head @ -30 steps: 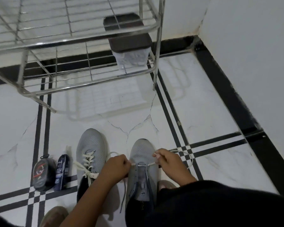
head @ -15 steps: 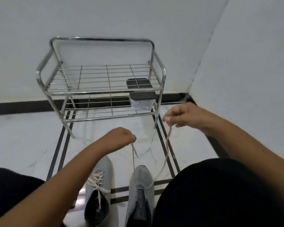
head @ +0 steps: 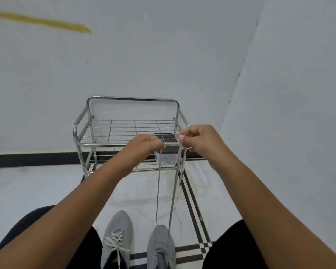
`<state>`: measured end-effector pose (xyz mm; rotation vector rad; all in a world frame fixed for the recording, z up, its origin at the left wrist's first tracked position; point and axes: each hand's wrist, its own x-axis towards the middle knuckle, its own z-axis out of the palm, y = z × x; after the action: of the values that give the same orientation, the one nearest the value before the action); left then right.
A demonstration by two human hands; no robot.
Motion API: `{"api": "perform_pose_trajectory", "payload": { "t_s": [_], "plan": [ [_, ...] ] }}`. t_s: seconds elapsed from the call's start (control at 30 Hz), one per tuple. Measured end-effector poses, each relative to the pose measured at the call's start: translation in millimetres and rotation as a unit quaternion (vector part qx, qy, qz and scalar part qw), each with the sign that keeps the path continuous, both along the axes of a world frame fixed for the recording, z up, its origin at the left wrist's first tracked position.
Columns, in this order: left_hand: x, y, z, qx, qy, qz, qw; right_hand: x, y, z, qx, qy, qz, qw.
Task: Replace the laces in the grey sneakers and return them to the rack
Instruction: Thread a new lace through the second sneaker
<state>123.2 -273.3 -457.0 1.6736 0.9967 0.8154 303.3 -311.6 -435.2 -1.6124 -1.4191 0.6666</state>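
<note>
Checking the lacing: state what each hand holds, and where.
Left hand and right hand each pinch one upper end of the lace rising from the right-side sneaker.

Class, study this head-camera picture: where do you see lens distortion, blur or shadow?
Head view: wide-angle bending bows the wall corner; the yellow streak is smeared by blur; lighting is flat and soft, with only a faint shadow under the rack; the lace stays fairly sharp.

A dark-lidded box (head: 166, 139) sat just behind the hands; a yellow streak (head: 47, 23) marked the wall, far above them.
</note>
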Motion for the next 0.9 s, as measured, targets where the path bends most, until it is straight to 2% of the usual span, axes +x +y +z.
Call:
{"api": "perform_pose_trajectory", "payload": {
  "t_s": [0.13, 0.3, 0.47, 0.63, 0.73, 0.9],
  "plan": [
    [-0.8, -21.7, -9.7, -0.026, -0.112, -0.003, 0.993, 1.5, -23.9, 0.4, 0.033, -0.031, 0.004, 0.999],
    [10.1, -36.2, -19.9, -0.008, -0.176, 0.018, 0.984, 5.3, -35.7, 9.9, 0.033, -0.019, -0.012, 0.999],
    [18.5, -35.0, -20.8, 0.062, -0.206, 0.060, 0.975, 4.2, -31.5, 15.9, 0.038, -0.011, -0.002, 0.999],
    [27.0, -27.4, -21.2, 0.032, -0.264, 0.098, 0.959, 3.8, -25.2, 17.5, 0.040, 0.009, 0.010, 0.999],
    [32.3, -25.5, -20.5, 0.026, -0.269, 0.126, 0.955, 2.5, -22.2, 17.8, 0.037, 0.016, 0.016, 0.999],
    [40.0, -26.6, -23.0, 0.002, -0.272, 0.120, 0.955, -0.1, -20.0, 18.5, 0.044, 0.017, 0.024, 0.999]
  ]
}}
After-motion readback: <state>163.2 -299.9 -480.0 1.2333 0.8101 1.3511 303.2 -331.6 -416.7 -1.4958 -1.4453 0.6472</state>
